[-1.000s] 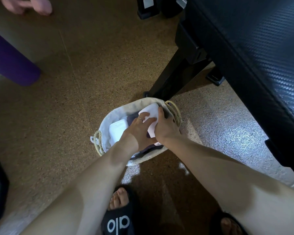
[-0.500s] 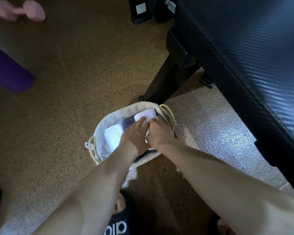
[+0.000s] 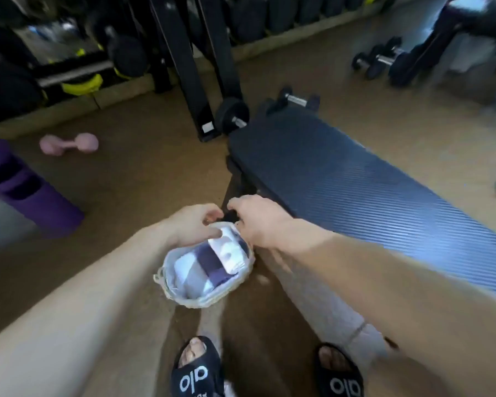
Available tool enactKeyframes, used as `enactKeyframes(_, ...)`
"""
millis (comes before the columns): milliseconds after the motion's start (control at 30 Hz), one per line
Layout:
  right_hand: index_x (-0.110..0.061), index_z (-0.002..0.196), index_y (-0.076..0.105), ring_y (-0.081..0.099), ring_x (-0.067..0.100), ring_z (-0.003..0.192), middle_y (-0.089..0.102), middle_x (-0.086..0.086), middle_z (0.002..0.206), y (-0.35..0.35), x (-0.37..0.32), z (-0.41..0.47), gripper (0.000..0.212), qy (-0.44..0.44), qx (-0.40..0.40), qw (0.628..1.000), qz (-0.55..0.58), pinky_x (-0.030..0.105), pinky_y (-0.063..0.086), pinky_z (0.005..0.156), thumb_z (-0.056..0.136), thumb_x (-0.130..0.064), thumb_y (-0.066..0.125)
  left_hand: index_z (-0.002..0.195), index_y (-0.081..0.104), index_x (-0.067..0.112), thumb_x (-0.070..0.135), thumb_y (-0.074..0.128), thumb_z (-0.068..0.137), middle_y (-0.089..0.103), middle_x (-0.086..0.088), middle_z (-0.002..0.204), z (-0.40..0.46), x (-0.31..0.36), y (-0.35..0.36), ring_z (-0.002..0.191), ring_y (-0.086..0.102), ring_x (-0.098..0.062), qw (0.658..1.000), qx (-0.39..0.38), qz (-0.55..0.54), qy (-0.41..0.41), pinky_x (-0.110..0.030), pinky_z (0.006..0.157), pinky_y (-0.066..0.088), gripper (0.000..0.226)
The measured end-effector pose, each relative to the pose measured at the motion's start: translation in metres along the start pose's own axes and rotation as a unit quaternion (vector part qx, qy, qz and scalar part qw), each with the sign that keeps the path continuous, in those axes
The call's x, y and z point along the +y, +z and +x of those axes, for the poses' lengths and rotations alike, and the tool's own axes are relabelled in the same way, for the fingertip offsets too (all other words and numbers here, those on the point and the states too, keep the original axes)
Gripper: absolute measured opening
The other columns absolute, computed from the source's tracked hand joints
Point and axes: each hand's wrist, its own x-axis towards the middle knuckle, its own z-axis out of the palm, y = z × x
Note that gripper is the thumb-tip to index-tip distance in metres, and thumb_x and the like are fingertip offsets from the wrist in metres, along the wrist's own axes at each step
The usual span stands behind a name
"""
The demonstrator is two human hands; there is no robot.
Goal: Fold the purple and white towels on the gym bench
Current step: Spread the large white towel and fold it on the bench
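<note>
Since the earlier frame you had lifted your head, so the bench top came into view, and both hands had drawn back from inside the basket (image 3: 184, 296) to its far rim. Your left hand (image 3: 194, 224) curled its fingers at that rim beside the white towel (image 3: 228, 255); the blur hid whether it pinched rim or cloth. Your right hand (image 3: 258, 220) curled over the rim's far right edge, its hold equally unclear. The white towel lay across a purple towel (image 3: 212, 266) in the basket on the floor, just beside the gym bench (image 3: 341, 173). Farther left lay a pink dumbbell (image 3: 69, 143) and a purple mat roll (image 3: 26, 193). Your black slides (image 3: 196, 371) stood at the near edge.
</note>
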Motion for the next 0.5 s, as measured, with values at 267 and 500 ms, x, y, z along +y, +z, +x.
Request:
enactKeyframes(267, -0.019, 0.113, 0.065, 0.062, 0.031, 0.104, 0.067, 0.007, 0.113, -0.129, 0.088, -0.200, 0.031, 0.202, 0.099, 0.974, 0.000, 0.036, 0.053, 0.087, 0.087, -0.012, 0.051, 0.119, 0.066, 0.025, 0.027, 0.072, 0.089, 0.068, 0.008, 0.119, -0.093, 0.214, 0.011, 0.104, 0.065, -0.009, 0.981, 0.029, -0.039, 0.186, -0.029, 0.099, 0.051, 0.031)
enactKeyframes(500, -0.012, 0.070, 0.055, 0.052, 0.020, 0.057, 0.056, 0.003, 0.069, -0.137, 0.176, -0.394, 0.019, 0.398, -0.259, 0.879, -0.042, 0.027, 0.042, 0.054, 0.088, -0.011, 0.056, 0.135, 0.057, 0.027, 0.038, 0.070, 0.093, 0.060, 0.004, 0.137, -0.153, 0.393, 0.111, 0.122, 0.058, -0.012, 0.938, -0.110, 0.030, 0.328, -0.035, 0.107, 0.046, 0.045)
